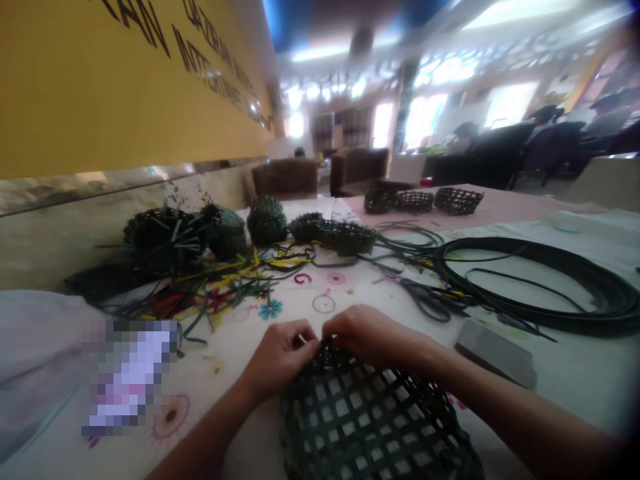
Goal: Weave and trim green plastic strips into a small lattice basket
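Note:
A dark green woven basket point(365, 420) with an open lattice lies in front of me at the bottom middle of the head view. My left hand point(285, 353) pinches the far rim of the basket between thumb and fingers. Close beside it, my right hand point(365, 333) bends over the same rim, its fingertips closed on the weave and partly hidden. The two hands nearly meet there. Both forearms reach in from the lower edge, on either side of the basket.
Beyond my hands lie cut strips point(240, 273) and several woven baskets point(267, 220). Black-handled scissors point(430, 297), a large coil of dark strip point(590, 320) and a grey block point(495, 353) are on the right. At left sits a whitish plastic bag point(40, 360). People sit in the background.

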Available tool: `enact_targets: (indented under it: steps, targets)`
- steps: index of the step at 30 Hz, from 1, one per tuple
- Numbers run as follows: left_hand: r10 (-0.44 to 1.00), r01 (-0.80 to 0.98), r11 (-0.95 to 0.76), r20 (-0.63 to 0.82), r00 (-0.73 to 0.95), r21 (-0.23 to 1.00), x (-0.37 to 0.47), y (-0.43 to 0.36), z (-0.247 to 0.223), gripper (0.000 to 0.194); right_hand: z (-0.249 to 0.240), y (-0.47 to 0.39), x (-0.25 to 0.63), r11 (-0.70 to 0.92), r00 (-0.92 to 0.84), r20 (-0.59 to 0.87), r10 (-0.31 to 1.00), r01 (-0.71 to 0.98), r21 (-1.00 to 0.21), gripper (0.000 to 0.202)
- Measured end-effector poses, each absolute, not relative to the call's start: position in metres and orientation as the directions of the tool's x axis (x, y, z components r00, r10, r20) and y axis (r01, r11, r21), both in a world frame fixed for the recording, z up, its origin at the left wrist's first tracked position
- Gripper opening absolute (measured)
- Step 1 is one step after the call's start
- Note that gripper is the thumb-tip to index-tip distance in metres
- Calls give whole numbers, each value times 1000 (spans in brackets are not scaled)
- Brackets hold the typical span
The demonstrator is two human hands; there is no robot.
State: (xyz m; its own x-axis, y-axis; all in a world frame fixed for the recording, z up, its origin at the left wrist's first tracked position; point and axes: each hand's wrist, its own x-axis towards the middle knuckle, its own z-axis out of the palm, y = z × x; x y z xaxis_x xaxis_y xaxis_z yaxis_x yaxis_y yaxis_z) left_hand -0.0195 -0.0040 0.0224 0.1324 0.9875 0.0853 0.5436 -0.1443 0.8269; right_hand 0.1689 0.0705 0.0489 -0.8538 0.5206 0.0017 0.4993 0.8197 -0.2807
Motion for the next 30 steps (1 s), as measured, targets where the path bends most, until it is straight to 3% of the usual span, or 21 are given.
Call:
enact_targets:
  steps: [5,10,14,22,30]
  targets:
    - [994,510,-103,67,89,854,-17,-3,22,18,46,74,171,821,-862,10,507,480,-309,17]
    - [997,507,-63,28,77,860,-13,-4,26,18,42,80,172,788,-881,39,471,400,-468,16]
    - [998,545,-50,27,51,837,-10,-4,29,18,42,80,172,782,-901,51,431,344,-520,16]
    - [994,581,-107,94,51,807,-6,-5,26,11,43,73,170,774,-851,56,522,445,-451,16]
    - [992,624,-124,113,58,771,-8,-4,26,9,47,73,170,788,-848,33,529,477,-390,16]
